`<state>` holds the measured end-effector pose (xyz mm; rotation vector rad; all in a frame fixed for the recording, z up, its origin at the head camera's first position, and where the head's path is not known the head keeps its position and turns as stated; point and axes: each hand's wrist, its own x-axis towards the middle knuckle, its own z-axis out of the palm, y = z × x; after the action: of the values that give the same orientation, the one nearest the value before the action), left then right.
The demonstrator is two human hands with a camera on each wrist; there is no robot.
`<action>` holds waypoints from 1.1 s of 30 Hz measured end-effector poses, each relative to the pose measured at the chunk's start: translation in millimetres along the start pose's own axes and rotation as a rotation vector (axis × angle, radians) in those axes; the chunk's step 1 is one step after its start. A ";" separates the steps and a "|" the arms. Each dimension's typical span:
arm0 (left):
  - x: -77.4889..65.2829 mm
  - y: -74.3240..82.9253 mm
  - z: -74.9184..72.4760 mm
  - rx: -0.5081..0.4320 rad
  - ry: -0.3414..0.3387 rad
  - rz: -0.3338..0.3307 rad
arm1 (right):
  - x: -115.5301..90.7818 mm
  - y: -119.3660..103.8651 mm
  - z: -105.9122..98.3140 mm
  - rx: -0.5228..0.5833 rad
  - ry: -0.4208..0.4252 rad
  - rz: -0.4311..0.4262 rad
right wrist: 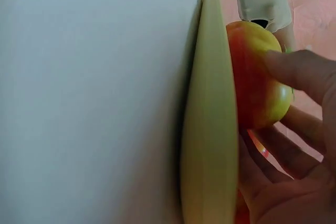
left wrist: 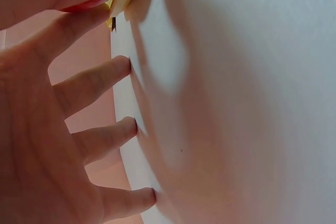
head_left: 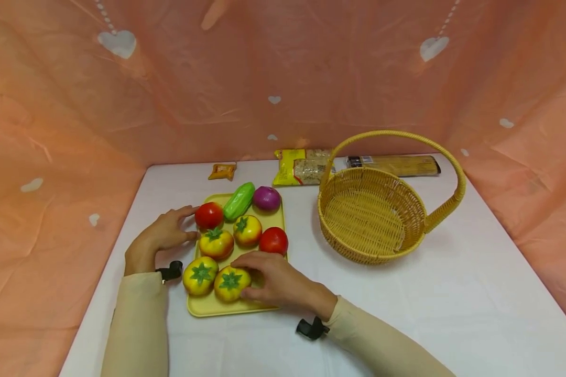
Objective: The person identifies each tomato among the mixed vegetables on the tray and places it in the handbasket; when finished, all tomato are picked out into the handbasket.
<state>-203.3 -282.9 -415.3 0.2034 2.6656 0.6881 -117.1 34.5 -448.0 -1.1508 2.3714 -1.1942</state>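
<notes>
A shallow yellow tray (head_left: 269, 306) holds several yellow-red tomatoes with green star-shaped tops, two red tomatoes, a green cucumber (head_left: 239, 201) and a purple onion (head_left: 267, 199). My right hand (head_left: 280, 280) grips the front yellow-red tomato (head_left: 230, 284), thumb on one side and fingers curled round the other. In the right wrist view this tomato (right wrist: 257, 72) sits just above the tray rim (right wrist: 210, 114). At the tray's left edge is my left hand (head_left: 167, 230), fingers spread, thumb and index beside the far-left red tomato (head_left: 209, 215). The left wrist view shows its other fingertips at the white tabletop.
Right of the tray stands a wicker basket (head_left: 363, 222) with a tall arched handle, nothing inside. Along the back lie a small orange packet (head_left: 222, 171), yellow-and-clear bags (head_left: 302, 167) and a pack of dry noodles (head_left: 401, 165). Pink cloth (head_left: 264, 68) hangs behind.
</notes>
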 end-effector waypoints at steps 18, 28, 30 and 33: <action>1.7 -2.3 1.5 -0.035 -0.001 -0.021 | -41.1 -17.2 -117.9 0.090 0.155 0.003; 0.2 -1.9 1.4 -0.040 0.004 -0.015 | -87.9 -3.4 -193.7 0.183 0.387 0.066; -0.2 -2.1 1.6 -0.036 0.007 -0.011 | -92.7 0.9 -201.3 0.167 0.415 0.079; -0.2 -1.8 1.7 -0.033 0.008 -0.011 | -96.7 6.9 -208.1 0.144 0.452 0.122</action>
<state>-202.5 -283.7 -417.6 0.1774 2.6590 0.7309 -166.3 227.2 -333.1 -0.7377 2.5636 -1.6946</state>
